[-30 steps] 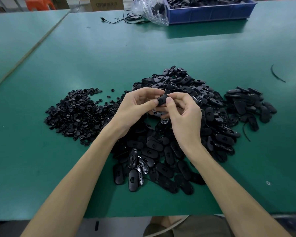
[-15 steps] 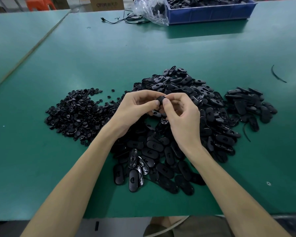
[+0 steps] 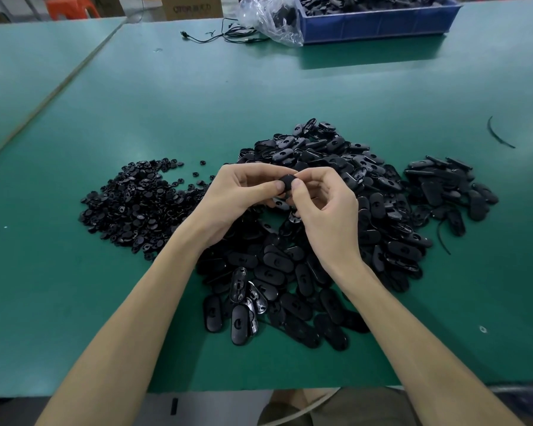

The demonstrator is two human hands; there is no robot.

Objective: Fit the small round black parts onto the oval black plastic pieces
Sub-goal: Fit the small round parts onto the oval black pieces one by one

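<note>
Left grip (image 3: 228, 195) and right grip (image 3: 323, 204), head view: both closed in a pinch on one black piece (image 3: 286, 182), your thumbs touching its near side, raised over the heap of oval pieces (image 3: 336, 161). Your fingers hid its long axis, and whether a round part sat in it. Heap of round parts (image 3: 136, 204): on the bench (image 3: 290, 87), left of both grips, nearer your left, which looked better placed to fetch the next one.
</note>
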